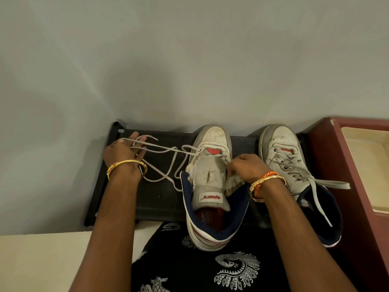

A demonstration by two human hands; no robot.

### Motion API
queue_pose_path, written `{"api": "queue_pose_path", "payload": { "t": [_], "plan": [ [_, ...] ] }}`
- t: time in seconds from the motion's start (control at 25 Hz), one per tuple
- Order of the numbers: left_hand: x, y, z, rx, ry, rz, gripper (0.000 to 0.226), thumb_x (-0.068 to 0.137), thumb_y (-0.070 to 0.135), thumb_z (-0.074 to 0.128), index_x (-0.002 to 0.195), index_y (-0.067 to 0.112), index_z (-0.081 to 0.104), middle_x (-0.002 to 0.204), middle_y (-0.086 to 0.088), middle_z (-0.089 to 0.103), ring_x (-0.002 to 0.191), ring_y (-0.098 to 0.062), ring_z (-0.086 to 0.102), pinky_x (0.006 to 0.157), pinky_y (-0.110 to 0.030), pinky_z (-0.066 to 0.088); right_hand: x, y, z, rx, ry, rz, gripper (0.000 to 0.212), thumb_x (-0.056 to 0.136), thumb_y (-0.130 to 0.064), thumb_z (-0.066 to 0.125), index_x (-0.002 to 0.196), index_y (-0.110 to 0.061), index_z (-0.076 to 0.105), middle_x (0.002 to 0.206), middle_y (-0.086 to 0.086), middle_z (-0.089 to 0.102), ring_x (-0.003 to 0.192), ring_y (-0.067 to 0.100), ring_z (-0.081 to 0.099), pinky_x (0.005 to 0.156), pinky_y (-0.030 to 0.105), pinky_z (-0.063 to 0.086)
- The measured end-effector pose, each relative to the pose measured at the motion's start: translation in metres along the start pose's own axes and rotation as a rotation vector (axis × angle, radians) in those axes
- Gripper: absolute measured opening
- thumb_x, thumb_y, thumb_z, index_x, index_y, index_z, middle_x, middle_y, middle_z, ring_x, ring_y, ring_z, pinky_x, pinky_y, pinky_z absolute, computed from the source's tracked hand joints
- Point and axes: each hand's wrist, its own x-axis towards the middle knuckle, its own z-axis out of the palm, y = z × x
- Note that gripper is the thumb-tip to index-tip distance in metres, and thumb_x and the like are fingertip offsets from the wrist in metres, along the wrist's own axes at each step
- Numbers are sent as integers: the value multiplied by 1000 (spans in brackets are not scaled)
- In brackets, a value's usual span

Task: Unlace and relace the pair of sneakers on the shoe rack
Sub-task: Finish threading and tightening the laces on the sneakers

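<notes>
- Two white sneakers sit on a black shoe rack (160, 199) set against a grey wall; the left sneaker (210, 182) is nearly unlaced, the right sneaker (294, 171) is laced but untied.
- Left of the left sneaker, the left hand (122, 154) has its fingers around the loose grey lace (166, 151), drawn out sideways over the rack's bare mat; the lace looks light, limp and prone to tangle, likely best taken near its stiff tip.
- On the left sneaker, only the eyelets nearest the toe hold lace; its tongue stands free and its worn side flaps look soft, so the shoe probably needs steadying.
- At that sneaker's right eyelet row, the right hand (246, 167) curls onto the flap; whether it also pinches lace cannot be told.
- Right of the left sneaker, the other shoe's lace ends trail toward its heel.
- Farther right, a maroon cabinet (345, 169) crowds the rack's edge; the open room lies left.
</notes>
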Motion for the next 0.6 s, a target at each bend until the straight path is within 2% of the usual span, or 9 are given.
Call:
{"api": "queue_pose_path", "payload": {
  "t": [0.04,0.08,0.12,0.16,0.2,0.28,0.36,0.48,0.6],
  "plan": [
    [1,4,6,-341,37,-98,34,101,10,33,133,5,44,104,-6,59,81,-16,61,77,-32,52,0,0,0,3,-1,1,26,80,-2,58,104,6,63,70,1,50,63,10,42,54,21,34],
    [0,7,14,-218,103,-129,36,100,10,35,135,3,41,110,-10,59,80,-16,61,75,-31,52,1,0,0,3,1,1,26,80,-2,58,104,6,63,70,1,50,63,10,42,54,21,34],
    [2,6,17,-146,233,-158,41,99,11,37,139,2,35,126,-15,54,92,-18,61,78,-31,51,1,0,0,2,0,3,26,80,-2,58,103,6,64,71,1,50,64,10,42,55,21,34],
    [8,2,15,277,255,-44,46,98,15,37,143,7,29,137,-17,46,110,-24,58,82,-31,50,1,0,0,2,0,8,25,80,-2,59,103,5,64,72,1,50,64,10,42,54,21,35],
    [11,0,17,69,207,-57,46,97,20,35,142,11,33,137,-19,46,119,-29,53,81,-30,49,1,0,-1,4,-3,12,25,80,-3,59,103,5,64,73,1,50,64,10,42,54,21,34],
    [15,-10,13,430,70,102,35,93,22,42,119,2,56,111,-23,59,99,-32,60,75,-34,47,1,0,-2,5,-13,9,22,79,-3,58,100,4,64,75,3,51,65,11,43,54,22,34],
    [2,-19,17,819,-89,18,30,96,28,44,89,8,65,84,-9,58,71,-19,50,69,-30,40,1,0,-2,0,-24,9,18,79,-3,58,95,1,64,80,6,52,65,11,42,54,22,34],
    [-22,-30,30,1090,-319,-68,50,97,47,35,99,9,68,97,-4,62,81,-18,52,75,-31,37,3,1,-3,-5,-37,10,14,75,-2,59,89,-2,60,79,4,50,66,11,41,55,24,34],
    [-32,-41,47,938,-433,-120,54,94,53,39,117,10,62,126,-7,56,118,-26,49,87,-33,34,3,2,-2,23,-52,-27,10,80,-6,59,89,-5,55,80,5,49,65,11,41,55,23,34]
  ]
}}
